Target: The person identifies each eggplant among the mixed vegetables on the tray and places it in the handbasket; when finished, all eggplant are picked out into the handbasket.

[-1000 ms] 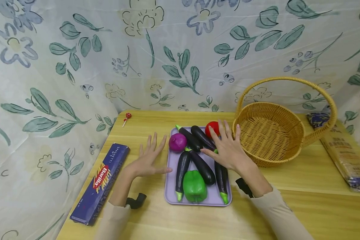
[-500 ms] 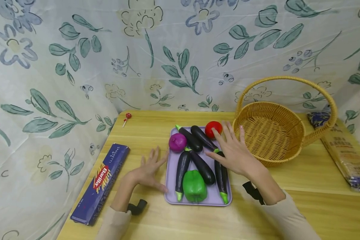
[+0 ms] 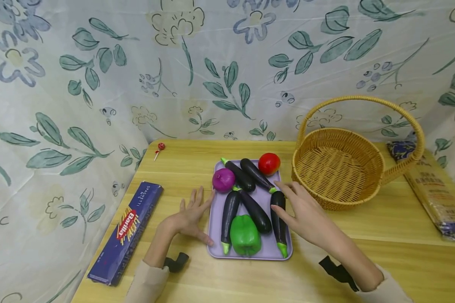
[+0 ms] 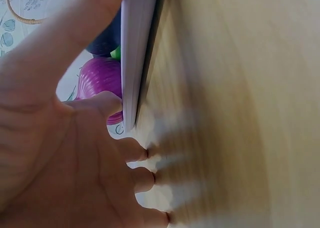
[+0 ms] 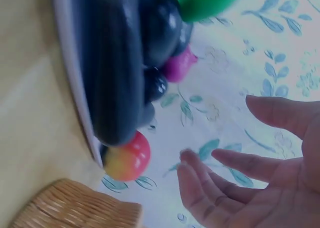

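Observation:
A lilac tray (image 3: 265, 251) carries several eggplants (image 3: 254, 212), a green bell pepper (image 3: 245, 235), a purple onion (image 3: 223, 180) and a red tomato (image 3: 269, 163). My left hand (image 3: 189, 219) is spread at the tray's left side. Its index fingertip meets the tray rim (image 4: 134, 53) in the left wrist view, while the other fingertips rest on the table. My right hand (image 3: 307, 214) hovers by the right-hand eggplant (image 3: 278, 219), fingers slightly bent. In the right wrist view, a gap shows between that hand (image 5: 260, 173) and the eggplant (image 5: 117, 78); it holds nothing.
A wicker basket (image 3: 364, 202) with a tall handle stands right of the tray. Beyond it lies a long plastic packet (image 3: 436, 198). A blue spaghetti box (image 3: 125, 235) lies at the left, and a red lollipop (image 3: 161, 147) at the back left. A patterned cloth hangs behind.
My right hand has drawn back from over the tomato toward the right-hand eggplant, its fingers bending. My left hand has come down to the tray's left edge. The vegetables have stayed put.

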Demonstrator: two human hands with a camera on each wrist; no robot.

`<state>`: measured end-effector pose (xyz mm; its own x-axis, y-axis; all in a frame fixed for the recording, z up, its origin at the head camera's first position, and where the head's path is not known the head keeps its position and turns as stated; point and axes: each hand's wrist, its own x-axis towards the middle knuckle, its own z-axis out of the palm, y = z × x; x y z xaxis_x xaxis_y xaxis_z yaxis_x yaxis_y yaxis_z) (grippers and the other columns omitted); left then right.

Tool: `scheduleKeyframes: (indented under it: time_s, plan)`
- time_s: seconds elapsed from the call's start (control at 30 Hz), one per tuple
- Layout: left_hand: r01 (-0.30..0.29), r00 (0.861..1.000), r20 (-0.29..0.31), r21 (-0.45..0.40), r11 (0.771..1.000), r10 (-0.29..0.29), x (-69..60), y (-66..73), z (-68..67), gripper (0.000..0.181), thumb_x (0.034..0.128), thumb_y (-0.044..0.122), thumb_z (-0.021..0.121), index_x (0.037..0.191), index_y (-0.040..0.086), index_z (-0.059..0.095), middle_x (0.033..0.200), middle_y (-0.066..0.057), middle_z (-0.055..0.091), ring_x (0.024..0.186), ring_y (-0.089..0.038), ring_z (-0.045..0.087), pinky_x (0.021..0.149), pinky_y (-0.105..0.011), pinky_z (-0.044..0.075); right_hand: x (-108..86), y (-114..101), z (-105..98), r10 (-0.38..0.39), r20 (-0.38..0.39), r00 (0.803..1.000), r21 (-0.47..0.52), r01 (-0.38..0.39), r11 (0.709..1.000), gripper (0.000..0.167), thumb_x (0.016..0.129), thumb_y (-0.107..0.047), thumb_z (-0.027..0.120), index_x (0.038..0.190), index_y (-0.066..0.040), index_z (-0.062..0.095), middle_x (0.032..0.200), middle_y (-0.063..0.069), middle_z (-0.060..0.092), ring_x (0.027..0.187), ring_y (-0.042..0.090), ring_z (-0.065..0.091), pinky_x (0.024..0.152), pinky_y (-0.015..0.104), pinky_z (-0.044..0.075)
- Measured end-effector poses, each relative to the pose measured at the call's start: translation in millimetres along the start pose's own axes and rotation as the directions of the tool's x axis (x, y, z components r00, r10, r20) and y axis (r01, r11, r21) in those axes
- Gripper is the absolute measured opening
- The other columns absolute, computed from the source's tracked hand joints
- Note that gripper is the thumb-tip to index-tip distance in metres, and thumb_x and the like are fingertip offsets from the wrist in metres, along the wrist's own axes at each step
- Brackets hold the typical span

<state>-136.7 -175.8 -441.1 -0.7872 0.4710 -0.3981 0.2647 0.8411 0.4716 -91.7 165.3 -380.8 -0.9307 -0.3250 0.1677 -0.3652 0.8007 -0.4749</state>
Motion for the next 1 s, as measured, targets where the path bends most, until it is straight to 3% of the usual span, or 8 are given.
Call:
scheduleKeyframes:
  time_s: [0.13, 0.27, 0.43, 0.6, 0.67, 0.83, 1.0]
  plan:
    - [0.008, 1.000, -0.001, 0.000, 1.000, -0.008, 0.8, -0.2, -0.2, 0.145, 0.0668, 0.050, 0.094, 0.167, 0.018, -0.006, 0.168, -0.029, -0.022, 0.157, -0.048, -0.020, 0.123, -0.074, -0.009, -7.8, 0.3, 13.3, 0.036, 0.021, 0.999, -0.008, -0.035, 0.999, 0.064, 0.098, -0.031, 0.072, 0.152, -0.004, 0.049, 0.114, 0.015, 0.058, 0.080, 0.016, 0.055, 0.063, 0.027, 0.052]
    - [0.014, 1.000, -0.003, 0.001, 1.000, -0.014, 1.0, 0.5, 0.0, 0.147, 0.0665, 0.050, 0.094, 0.167, 0.017, -0.007, 0.169, -0.028, -0.021, 0.157, -0.047, -0.020, 0.123, -0.073, -0.009, -12.0, 1.0, 25.8, 0.115, 0.015, 0.993, -0.001, -0.115, 0.993, 0.072, 0.097, -0.030, 0.073, 0.157, -0.003, 0.042, 0.105, 0.018, 0.055, 0.063, 0.013, 0.046, 0.047, 0.022, 0.040]
    - [0.022, 1.000, -0.002, 0.007, 1.000, -0.022, 1.6, 0.5, 0.7, 0.148, 0.0662, 0.051, 0.094, 0.167, 0.016, -0.008, 0.169, -0.028, -0.021, 0.158, -0.047, -0.019, 0.123, -0.074, -0.009, -12.4, 4.7, 36.8, 0.212, 0.025, 0.977, -0.009, -0.212, 0.977, 0.079, 0.098, -0.035, 0.071, 0.161, -0.005, 0.033, 0.113, 0.031, 0.057, 0.064, 0.022, 0.055, 0.048, 0.032, 0.048]
    - [0.036, 0.999, 0.002, 0.014, 0.999, -0.036, 0.4, 2.0, 1.0, 0.148, 0.0661, 0.051, 0.094, 0.167, 0.017, -0.008, 0.169, -0.027, -0.021, 0.158, -0.046, -0.020, 0.123, -0.073, -0.009, -11.0, 9.3, 42.2, 0.243, 0.048, 0.969, -0.023, -0.242, 0.970, 0.079, 0.100, -0.038, 0.067, 0.162, -0.005, 0.030, 0.134, 0.046, 0.050, 0.080, 0.040, 0.068, 0.060, 0.049, 0.059]
    - [0.037, 0.999, 0.004, 0.010, 0.999, -0.037, 0.1, 2.8, 0.9, 0.148, 0.0659, 0.051, 0.095, 0.167, 0.017, -0.008, 0.169, -0.027, -0.021, 0.158, -0.046, -0.020, 0.123, -0.073, -0.010, -10.0, 10.7, 43.6, 0.252, 0.061, 0.966, -0.024, -0.251, 0.968, 0.079, 0.101, -0.038, 0.066, 0.162, -0.004, 0.029, 0.136, 0.047, 0.048, 0.081, 0.041, 0.069, 0.061, 0.050, 0.059]
    - [0.037, 0.999, 0.008, -0.002, 0.999, -0.037, 1.2, 2.7, 1.7, 0.149, 0.0650, 0.051, 0.095, 0.167, 0.018, -0.008, 0.169, -0.025, -0.023, 0.157, -0.045, -0.022, 0.123, -0.072, -0.011, -7.2, 12.4, 47.6, 0.270, 0.094, 0.958, -0.016, -0.270, 0.963, 0.078, 0.101, -0.036, 0.065, 0.163, -0.005, 0.029, 0.129, 0.043, 0.050, 0.068, 0.030, 0.061, 0.054, 0.039, 0.055]
    - [0.043, 0.999, 0.017, -0.003, 0.999, -0.043, 1.3, 2.1, 2.1, 0.149, 0.0648, 0.052, 0.094, 0.167, 0.019, -0.010, 0.169, -0.024, -0.024, 0.157, -0.044, -0.024, 0.123, -0.072, -0.012, -4.6, 13.0, 52.2, 0.244, 0.094, 0.965, -0.021, -0.243, 0.970, 0.075, 0.100, -0.030, 0.067, 0.161, -0.004, 0.033, 0.119, 0.035, 0.053, 0.059, 0.022, 0.053, 0.047, 0.029, 0.044]
